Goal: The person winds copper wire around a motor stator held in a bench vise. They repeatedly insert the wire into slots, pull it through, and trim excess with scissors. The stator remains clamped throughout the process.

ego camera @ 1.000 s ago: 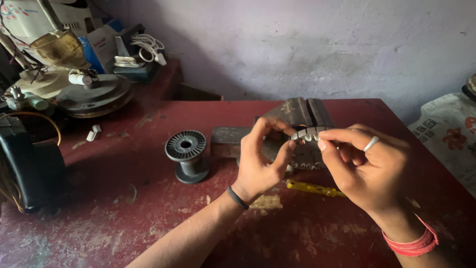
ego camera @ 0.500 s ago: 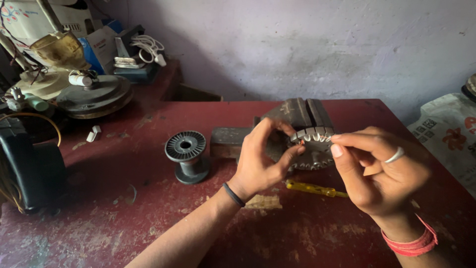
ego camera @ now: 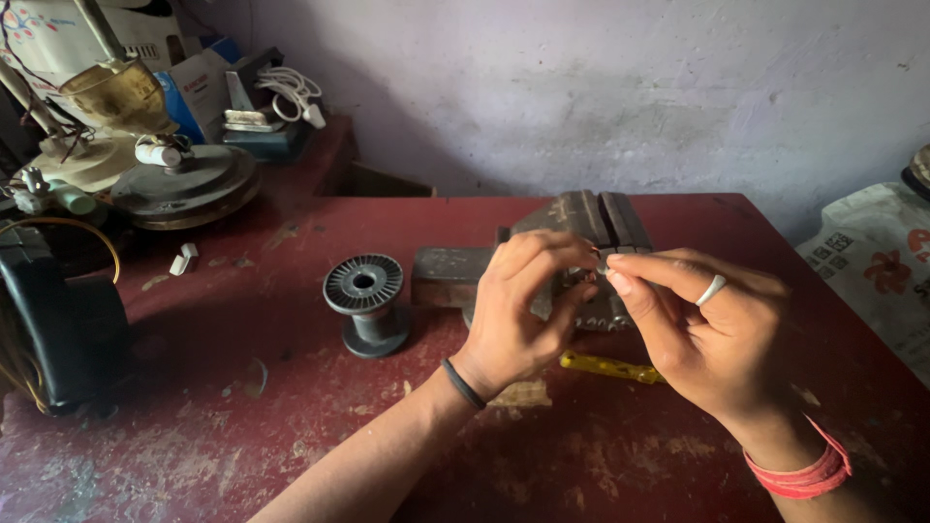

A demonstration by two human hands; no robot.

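Head view: my left hand (ego camera: 518,315) and right hand (ego camera: 712,344) both pinch a small grey metal piece (ego camera: 603,261) above the grey bench vise (ego camera: 581,218); I should keep fingertips steady.

dim, soft light from right; dark shadowy left edge, slight wide-angle distortion.

— What is worn on the left hand (ego camera: 518,310)?

— Nothing on its fingers that shows. A thin dark band, like a cord or elastic, circles the wrist just below it. The forearm is bare, with no sleeve in view.

— And the right hand (ego camera: 712,339)?

— A plain pale ring, silver-looking, sits on one finger. At the wrist there is a red band wound in several strands, thicker than the dark one. That forearm is bare as well.

— Nails?

— Short and unpainted, as far as they show.
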